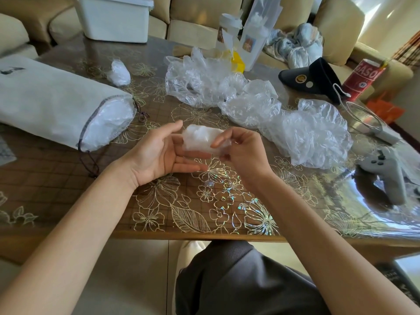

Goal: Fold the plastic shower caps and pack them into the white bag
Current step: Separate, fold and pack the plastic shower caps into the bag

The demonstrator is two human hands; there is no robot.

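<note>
Folded shower cap [200, 138], mid-frame, lies on the flat, open-fingered left grip [156, 155] while the right grip [241, 148] pinches it. White bag [45, 98] at left holds packed caps [109, 123] in its mouth. Red can [363, 76], upper right, reads "GASO".

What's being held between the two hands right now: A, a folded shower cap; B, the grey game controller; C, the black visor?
A: the right hand pinches the folded shower cap, with the open left hand against its other end.
</note>
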